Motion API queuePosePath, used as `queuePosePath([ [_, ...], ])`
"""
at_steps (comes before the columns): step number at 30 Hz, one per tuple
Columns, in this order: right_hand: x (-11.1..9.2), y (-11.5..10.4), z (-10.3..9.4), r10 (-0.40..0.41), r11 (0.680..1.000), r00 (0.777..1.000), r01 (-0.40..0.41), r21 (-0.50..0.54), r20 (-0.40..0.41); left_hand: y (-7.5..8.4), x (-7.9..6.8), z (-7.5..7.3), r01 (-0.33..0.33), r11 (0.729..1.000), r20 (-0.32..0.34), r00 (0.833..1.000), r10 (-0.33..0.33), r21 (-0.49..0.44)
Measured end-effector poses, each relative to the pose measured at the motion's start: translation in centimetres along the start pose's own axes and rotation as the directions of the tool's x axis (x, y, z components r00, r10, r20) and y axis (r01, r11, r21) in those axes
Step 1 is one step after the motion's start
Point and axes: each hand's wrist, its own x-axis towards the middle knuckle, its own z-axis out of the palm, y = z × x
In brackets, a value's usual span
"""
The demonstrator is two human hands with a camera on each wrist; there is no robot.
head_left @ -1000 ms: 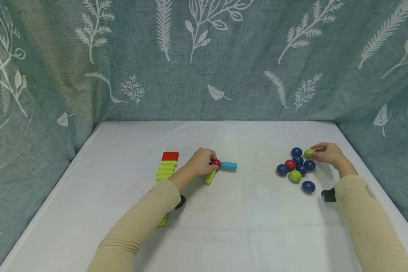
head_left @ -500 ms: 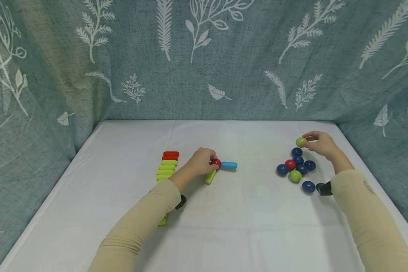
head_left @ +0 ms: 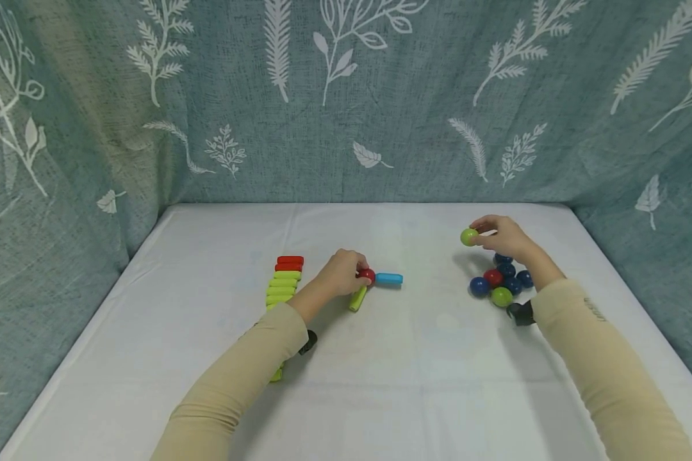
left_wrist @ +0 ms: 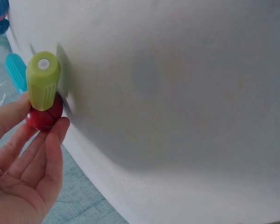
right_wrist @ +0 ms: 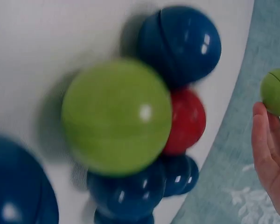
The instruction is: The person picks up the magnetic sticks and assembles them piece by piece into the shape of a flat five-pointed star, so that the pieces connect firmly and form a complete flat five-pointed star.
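Near the middle of the table my left hand pinches a red ball between thumb and fingers. A light blue rod sticks out from that ball to the right, and a yellow-green rod points from it toward the front. My right hand holds a green ball by its fingertips, raised over the table at the back right. Just below that hand lies a cluster of balls: several blue balls, a red ball and another green ball.
A column of short rods lies left of centre, red rods at its far end and yellow-green rods nearer; my left forearm hides part of it. White cloth covers the table. A patterned teal curtain hangs behind and at both sides.
My right hand has lifted the green ball off the cluster's far edge and carried it up and to the left. My left hand and the joined rods have stayed in place.
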Motion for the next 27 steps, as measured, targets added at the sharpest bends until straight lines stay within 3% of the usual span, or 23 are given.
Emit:
queuePosePath([
  [7, 0.6, -1.1, 2.0, -0.053, 0.999, 0.996, 0.053, 0.004, 0.078, 0.0, 0.0, 0.0, -0.008, 1.000, -0.009, 1.000, 0.008, 0.001],
  [14, 0.8, -2.3, 4.0, -0.102, 0.995, 0.977, 0.100, 0.025, 0.189, 0.0, 0.0, 0.0, 0.002, 1.000, -0.010, 1.000, -0.002, -0.014],
  [27, 0.9, -3.6, 7.2, -0.208, 0.978, 0.941, 0.208, 0.025, 0.266, 0.0, 0.0, 0.1, 0.015, 1.000, -0.011, 1.000, -0.015, -0.021],
])
